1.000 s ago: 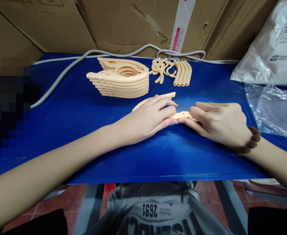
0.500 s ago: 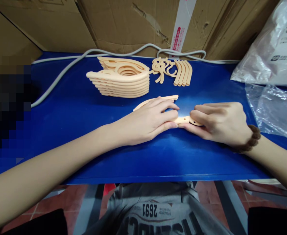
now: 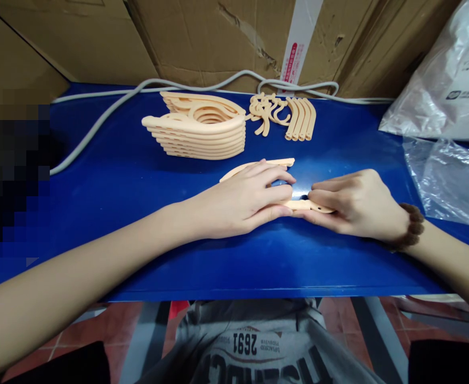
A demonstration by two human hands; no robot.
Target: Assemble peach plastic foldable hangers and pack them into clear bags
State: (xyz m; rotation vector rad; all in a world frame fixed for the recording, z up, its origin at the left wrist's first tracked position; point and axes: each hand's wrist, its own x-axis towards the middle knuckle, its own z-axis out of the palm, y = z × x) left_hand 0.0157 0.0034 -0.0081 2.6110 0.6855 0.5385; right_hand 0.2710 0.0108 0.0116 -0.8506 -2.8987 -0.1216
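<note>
1. The left hand (image 3: 254, 200) lies flat-backed over a beige frame, thumb and forefinger pinching its near bar (image 3: 296, 205), the other fingers slightly spread. The right hand (image 3: 354, 200) is curled, thumb and knuckles pinching a small end piece (image 3: 321, 208) that meets the bar's right end.
2. The work sits in the middle of the blue tabletop (image 3: 234, 266), between the hands, near of the stacked frames (image 3: 202, 141).
3. The end piece could slip or twist out of line, I judge, if the right thumb presses unevenly; the grip there looks short.
4. The joint could crack or pop apart if both hands force it at an angle (thin plastic, by the look of it).
5. A fingertip could be nipped at the joint, since both thumbs sit close to it.
6. A sudden slip to the far side could knock the loose hooks (image 3: 263, 114) or the row of curved arms (image 3: 300, 120).
7. The left hand hides most of the frame; only its far strip (image 3: 279, 163) shows, so whether strip and bar are one moulding is uncertain.
8. The right fingertips are tucked out of sight, and the tangled hooks cannot be counted. The plastic bag (image 3: 438, 80) is cut off at right.
</note>
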